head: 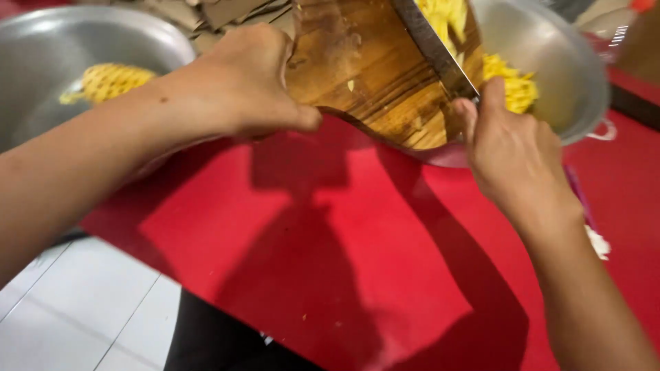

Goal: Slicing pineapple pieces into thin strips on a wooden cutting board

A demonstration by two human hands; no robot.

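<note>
The left hand [247,82] holds a wooden cutting board [371,75] lifted off the red counter [330,247] and tilted, its grip pinching the board's near edge with the thumb on the underside facing us. The right hand [512,161] has its grip closed round a knife [436,48], whose blade lies flat against the board's face. Yellow chopped pieces [512,82] sit at the blade's far side, at about one o'clock from the board, over the rim of a steel bowl [564,69]. At ten o'clock, beside the left forearm, a second steel bowl [41,62] holds a whole yellow peeled fruit [110,81]. Below the counter's near edge, white floor tiles [82,309] show.
</note>
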